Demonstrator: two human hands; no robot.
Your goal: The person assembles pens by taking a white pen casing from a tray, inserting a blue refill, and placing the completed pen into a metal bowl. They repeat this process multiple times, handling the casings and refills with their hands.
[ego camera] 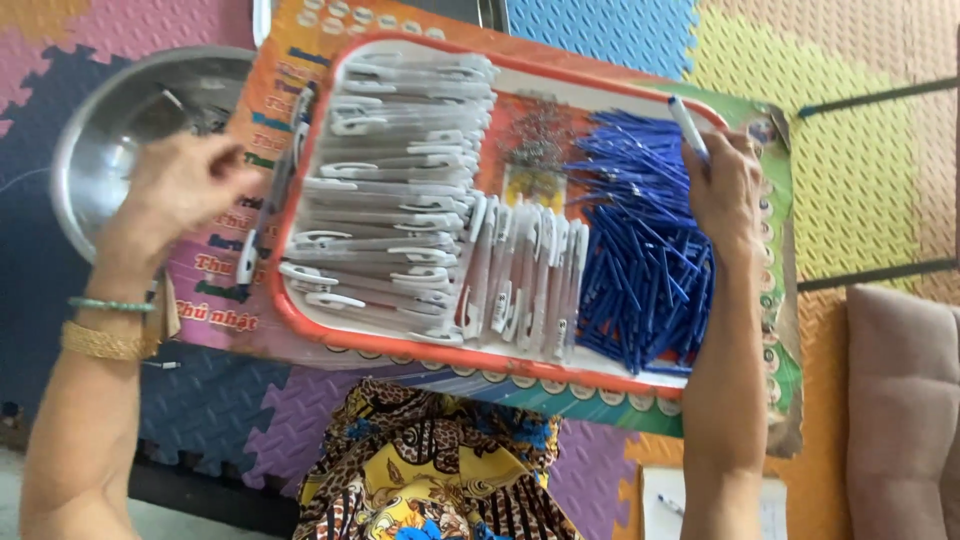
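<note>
Under both my arms spreads a floor of interlocking foam mats (860, 170) in purple, blue, yellow and pink, with open mat beyond my right hand and a grey cushion (905, 400) near my right elbow. Between my hands a colourful printed board (780, 330) lies tilted, and on it sits a red-rimmed tray (300, 325) that nearly fills it, leaving only narrow margins of board along the edges. Past my left hand, partly under the board's corner, is a round metal bowl (95, 150). In the tray, nearest my left hand, lie stacked rows of clear pen barrels with white clips (390, 190); under my right hand is a heap of blue pen refills (640, 270); between the two, a small patch of tiny metal springs (540, 135). My left hand (180, 190) hovers over the bowl's edge, fingers curled together, what they hold I cannot tell. My right hand (722, 185) rests on the blue heap at the tray's far edge, pinching a white pen with a blue tip (688, 125) that points away from me.
</note>
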